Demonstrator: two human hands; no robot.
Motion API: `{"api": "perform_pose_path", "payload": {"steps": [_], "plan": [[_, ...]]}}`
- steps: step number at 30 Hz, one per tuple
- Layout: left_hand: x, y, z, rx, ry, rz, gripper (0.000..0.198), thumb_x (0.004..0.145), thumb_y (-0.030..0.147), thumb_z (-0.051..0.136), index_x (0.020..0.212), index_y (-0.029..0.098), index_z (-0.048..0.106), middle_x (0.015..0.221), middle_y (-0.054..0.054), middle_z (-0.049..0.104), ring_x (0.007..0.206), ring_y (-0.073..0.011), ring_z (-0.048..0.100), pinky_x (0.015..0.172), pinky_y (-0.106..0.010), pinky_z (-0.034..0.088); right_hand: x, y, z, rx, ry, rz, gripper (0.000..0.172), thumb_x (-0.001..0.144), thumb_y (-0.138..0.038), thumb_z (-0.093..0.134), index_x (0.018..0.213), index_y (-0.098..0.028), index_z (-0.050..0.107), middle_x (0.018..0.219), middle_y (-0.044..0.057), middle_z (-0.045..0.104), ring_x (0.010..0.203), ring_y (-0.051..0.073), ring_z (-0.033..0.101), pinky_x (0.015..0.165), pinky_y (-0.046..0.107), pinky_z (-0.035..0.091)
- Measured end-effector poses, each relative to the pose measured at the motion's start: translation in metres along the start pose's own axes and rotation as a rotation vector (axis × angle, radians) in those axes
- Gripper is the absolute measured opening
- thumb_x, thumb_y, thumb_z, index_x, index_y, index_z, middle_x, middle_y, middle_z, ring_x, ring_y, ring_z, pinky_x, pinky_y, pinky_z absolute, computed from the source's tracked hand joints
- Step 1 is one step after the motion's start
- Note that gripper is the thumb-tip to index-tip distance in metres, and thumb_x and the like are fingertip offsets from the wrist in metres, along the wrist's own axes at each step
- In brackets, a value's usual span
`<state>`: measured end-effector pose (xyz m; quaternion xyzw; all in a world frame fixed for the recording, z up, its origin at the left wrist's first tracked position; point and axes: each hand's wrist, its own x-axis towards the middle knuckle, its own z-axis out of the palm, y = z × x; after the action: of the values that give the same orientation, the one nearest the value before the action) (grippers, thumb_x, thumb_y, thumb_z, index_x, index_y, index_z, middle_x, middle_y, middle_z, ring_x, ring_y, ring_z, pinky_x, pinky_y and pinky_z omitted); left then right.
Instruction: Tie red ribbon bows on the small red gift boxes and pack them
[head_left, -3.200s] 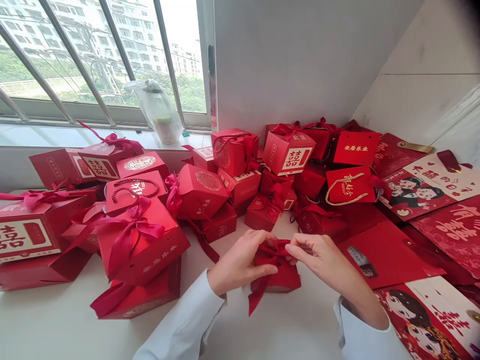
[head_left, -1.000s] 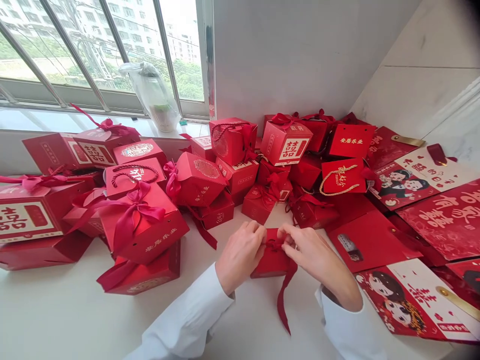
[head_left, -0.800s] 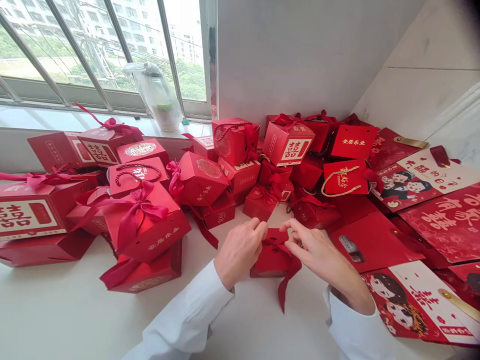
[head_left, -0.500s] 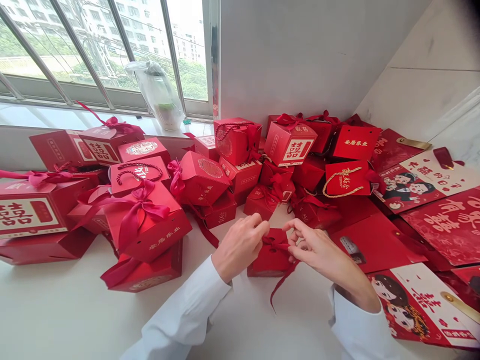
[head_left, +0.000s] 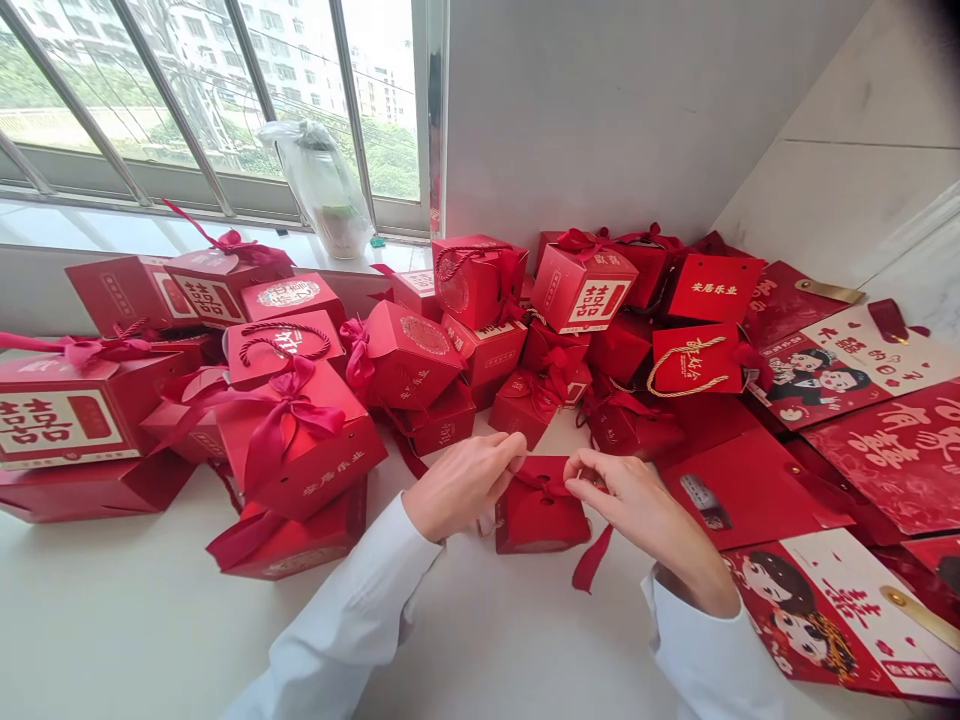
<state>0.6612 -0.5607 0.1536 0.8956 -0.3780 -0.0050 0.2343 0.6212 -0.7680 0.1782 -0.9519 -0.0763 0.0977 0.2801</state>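
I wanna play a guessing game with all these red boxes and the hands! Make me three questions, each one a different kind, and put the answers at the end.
1. Where does the plastic-covered container stand?
a) on a stack of boxes
b) on the windowsill
c) between the two hands

2. True or false: the left hand is gripping a window bar.

3. Fill the gap: a loose end of red ____ hangs below the fingers of the right hand, beside the gift box.

Key:
1. b, on the windowsill.
2. False; it is down at the gift box.
3. ribbon
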Motion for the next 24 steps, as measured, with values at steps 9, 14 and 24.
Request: {"api": "perform_pose_path", "payload": {"steps": [9,14,24], "plan": [[-0.001,-0.001,-0.003,0.055,0.053,-0.016,0.016,0.082,0.006,0.035,0.079,0.02,0.043,0.078,0.001,0.048,0.059,-0.0115,0.041,0.057,-0.024,0.029,0.0,0.0,-0.002,0.032,0.033,0.009,0.022,0.086,-0.032,0.042,0.068,-0.022,0.051,0.058,-0.004,0.051,0.056,0.013,0.046,0.053,0.023,0.032],[-0.005,0.005,-0.01,0.007,0.05,-0.028,0.02,0.076,0.002,0.039,0.081,0.02,0.044,0.081,0.002,0.052,0.064,-0.0115,0.046,0.058,-0.023,0.031,-0.002,0.0,-0.009,0.058,0.077,-0.005,0.023,0.086,-0.033,0.044,0.067,-0.021,0.052,0.057,-0.004,0.049,0.051,0.012,0.042,0.05,0.023,0.03],[-0.006,0.009,-0.016,0.037,0.038,-0.016,0.021,0.072,-0.001,0.036,0.065,0.018,0.037,0.069,0.003,0.038,0.053,-0.0094,0.027,0.052,-0.023,0.024,-0.01,0.011,-0.017,0.049,0.051,0.057,0.027,0.086,-0.037,0.044,0.075,-0.022,0.064,0.059,-0.002,0.055,0.055,0.014,0.048,0.051,0.024,0.031]]}}
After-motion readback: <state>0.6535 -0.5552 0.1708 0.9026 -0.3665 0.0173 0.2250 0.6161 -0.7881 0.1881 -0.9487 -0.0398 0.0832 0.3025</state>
